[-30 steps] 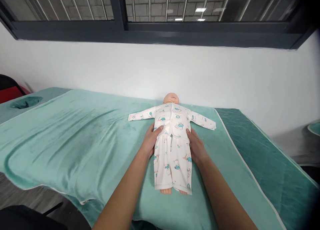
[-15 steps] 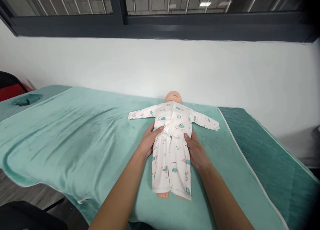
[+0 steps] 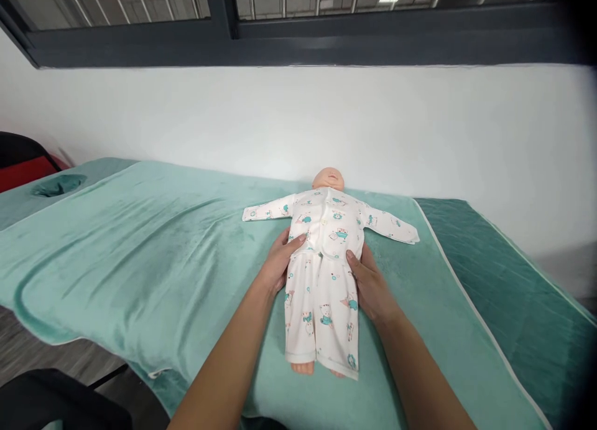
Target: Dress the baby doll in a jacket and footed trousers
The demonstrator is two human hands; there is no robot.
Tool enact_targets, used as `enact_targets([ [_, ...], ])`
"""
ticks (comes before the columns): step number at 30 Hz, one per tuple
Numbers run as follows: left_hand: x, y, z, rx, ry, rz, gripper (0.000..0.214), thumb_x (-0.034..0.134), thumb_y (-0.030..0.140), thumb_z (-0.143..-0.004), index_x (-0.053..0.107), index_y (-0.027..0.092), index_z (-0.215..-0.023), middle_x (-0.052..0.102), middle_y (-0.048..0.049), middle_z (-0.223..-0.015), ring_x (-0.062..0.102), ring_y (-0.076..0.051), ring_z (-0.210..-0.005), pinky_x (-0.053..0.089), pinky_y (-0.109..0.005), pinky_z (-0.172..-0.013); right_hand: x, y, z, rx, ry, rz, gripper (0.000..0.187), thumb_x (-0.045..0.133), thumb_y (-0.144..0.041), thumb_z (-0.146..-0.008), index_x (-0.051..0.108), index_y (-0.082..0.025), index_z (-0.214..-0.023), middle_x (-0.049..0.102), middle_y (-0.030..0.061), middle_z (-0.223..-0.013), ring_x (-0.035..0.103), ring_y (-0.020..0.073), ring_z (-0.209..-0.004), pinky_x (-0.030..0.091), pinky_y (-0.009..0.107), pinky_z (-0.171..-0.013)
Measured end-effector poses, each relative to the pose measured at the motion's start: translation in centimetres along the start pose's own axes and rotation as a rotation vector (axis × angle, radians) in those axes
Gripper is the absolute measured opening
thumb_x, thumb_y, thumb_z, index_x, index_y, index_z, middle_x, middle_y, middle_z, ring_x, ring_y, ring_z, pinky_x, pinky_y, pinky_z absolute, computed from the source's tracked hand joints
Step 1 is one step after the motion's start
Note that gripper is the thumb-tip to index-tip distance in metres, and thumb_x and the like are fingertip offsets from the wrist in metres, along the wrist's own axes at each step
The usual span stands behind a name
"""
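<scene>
On a mint-green blanket (image 3: 140, 256), a dressed baby doll (image 3: 323, 265) lies on its back, head towards the wall (image 3: 298, 119) and feet towards the person. Its patterned white top (image 3: 326, 221) looks closed down the front, with both sleeves spread outward and no doll hands showing past the cuffs. The matching trousers (image 3: 321, 321) reach almost to the ends of the feet, so only the toes peep out.

The left hand (image 3: 282, 259) and right hand (image 3: 372, 280) clasp the doll's waist from opposite sides, thumbs lying on the cloth near where the top meets the trousers, the other fingers curled round the sides and mostly hidden. How firmly they press cannot be told. The step in hand looks like steadying or straightening the clothed doll. Any next move from this hold would call for an even pull or lift on both sides, so that the top's hem does not ride up.

Beyond, the blanket is rucked to the left, over a bed (image 3: 112, 167) with a hole at its far left; a darker green cover (image 3: 494, 274) shows at right. A dark window frame (image 3: 280, 44) runs above.
</scene>
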State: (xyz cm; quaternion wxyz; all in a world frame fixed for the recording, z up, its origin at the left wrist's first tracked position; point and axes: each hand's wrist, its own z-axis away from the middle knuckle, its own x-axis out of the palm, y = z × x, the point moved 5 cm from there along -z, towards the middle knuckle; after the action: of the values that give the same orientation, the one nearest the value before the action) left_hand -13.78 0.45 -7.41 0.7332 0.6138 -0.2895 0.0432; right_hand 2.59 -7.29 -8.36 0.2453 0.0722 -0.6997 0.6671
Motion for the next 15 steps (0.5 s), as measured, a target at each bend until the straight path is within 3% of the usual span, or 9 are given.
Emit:
enact_targets([
  [4,-0.8,-0.5,-0.4,-0.002,0.088,0.047,0.055,0.076,0.037,-0.078,0.06,0.022,-0.129,0.067,-0.0101,-0.127,0.067,-0.026,-0.108,0.053,-0.037,-0.096,-0.5,0.3,-0.5,0.03,0.051,-0.039,0.055,0.071,-0.043,-0.083,0.053,-0.036,-0.135,0.061,-0.0004,-0.138,0.057,0.0259,-0.128,0.048,0.048,-0.107],
  [8,-2.2,-0.8,-2.0,0.014,0.225,0.182,0.049,0.073,0.039,-0.081,0.061,0.019,-0.124,0.068,-0.0112,-0.124,0.066,-0.026,-0.11,0.054,-0.038,-0.095,-2.4,0.5,-2.6,0.042,0.122,-0.035,0.044,0.063,-0.056,-0.085,0.064,-0.028,-0.118,0.068,0.0043,-0.127,0.059,0.0288,-0.125,0.05,0.051,-0.104],
  [11,-3.2,0.0,-3.9,0.021,0.224,0.35,0.037,0.064,0.037,-0.087,0.062,0.014,-0.117,0.065,-0.0147,-0.127,0.063,-0.025,-0.117,0.054,-0.036,-0.098,-4.2,0.0,-5.2,0.022,0.102,-0.032,0.037,0.056,-0.058,-0.087,0.067,-0.029,-0.107,0.072,0.0038,-0.117,0.056,0.0253,-0.129,0.047,0.051,-0.106],
  [15,-5.6,1.8,-6.4,0.086,0.306,0.513,0.033,0.058,0.036,-0.092,0.059,0.013,-0.115,0.062,-0.0182,-0.127,0.061,-0.024,-0.121,0.053,-0.035,-0.101,-6.8,-1.1,-8.5,0.011,0.118,-0.193,0.038,0.048,-0.055,-0.091,0.066,-0.024,-0.104,0.068,0.0084,-0.123,0.056,0.0223,-0.128,0.045,0.046,-0.11],
])
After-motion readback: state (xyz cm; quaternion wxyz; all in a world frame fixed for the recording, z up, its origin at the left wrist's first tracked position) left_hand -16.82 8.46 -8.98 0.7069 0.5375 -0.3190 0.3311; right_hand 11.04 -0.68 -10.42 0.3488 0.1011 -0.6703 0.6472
